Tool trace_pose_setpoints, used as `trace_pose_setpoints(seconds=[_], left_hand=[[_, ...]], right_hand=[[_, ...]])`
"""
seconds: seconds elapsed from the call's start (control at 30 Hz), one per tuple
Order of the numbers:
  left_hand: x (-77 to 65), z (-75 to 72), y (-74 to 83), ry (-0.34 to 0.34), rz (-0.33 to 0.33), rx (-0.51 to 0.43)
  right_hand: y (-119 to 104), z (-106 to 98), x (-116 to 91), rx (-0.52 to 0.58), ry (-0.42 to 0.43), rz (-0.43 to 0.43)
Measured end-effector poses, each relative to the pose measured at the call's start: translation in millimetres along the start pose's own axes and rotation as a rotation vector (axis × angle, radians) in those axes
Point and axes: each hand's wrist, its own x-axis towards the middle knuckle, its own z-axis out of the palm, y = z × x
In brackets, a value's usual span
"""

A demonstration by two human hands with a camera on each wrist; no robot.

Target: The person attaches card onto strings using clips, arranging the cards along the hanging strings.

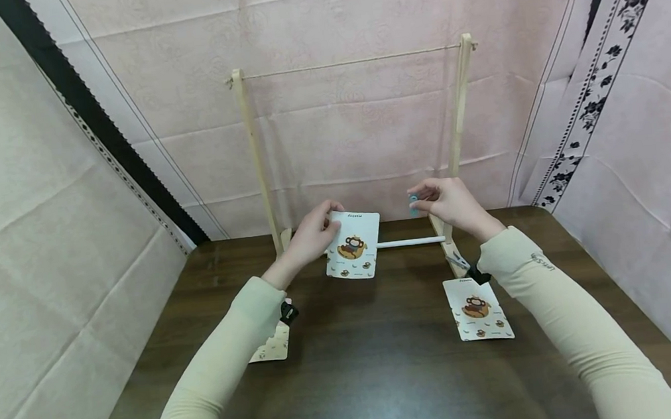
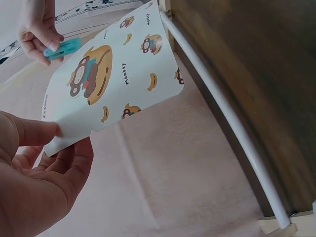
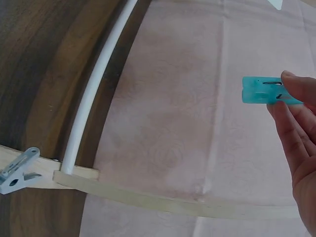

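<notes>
My left hand [image 1: 312,233] pinches a white card [image 1: 354,244] by its left edge, thumb in front and fingers behind. A monkey on a banana, small bananas and the word "monkey" are printed on it, as the left wrist view shows. Between thumb and fingertips, my right hand [image 1: 453,204] grips a small teal clothespin [image 3: 259,90], held to the right of the card. Behind both hands stands a wooden frame [image 1: 253,143] with a thin string [image 1: 352,62] tied across its top and a white rod [image 1: 410,242] low between its posts.
A grey clothespin [image 3: 19,170] rests on the frame's right foot. A second monkey card [image 1: 478,309] lies on the dark wooden table [image 1: 373,366] at the right. Another card [image 1: 272,347] shows partly from under my left forearm. Pale cloth [image 1: 359,141] hangs behind and at both sides.
</notes>
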Motion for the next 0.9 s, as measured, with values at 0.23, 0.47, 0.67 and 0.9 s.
trace_pose_setpoints(seconds=[0.23,0.47,0.67,0.9], left_hand=[[8.3,-14.6,13.3,0.029,0.033,-0.01],[18.8,-32.5,29.8,0.077,0.085,0.014],[29.1,-47.5,49.5,0.105,0.113,0.011],[35.8,-65.3,71.2,0.153,0.109,-0.064]], right_hand=[[-3,-4,2,-0.012,0.014,-0.015],[-7,-8,6,0.0,0.055,-0.041],[-9,-10,6,-0.014,0.064,-0.029],[-15,-13,8,-0.005,0.071,-0.02]])
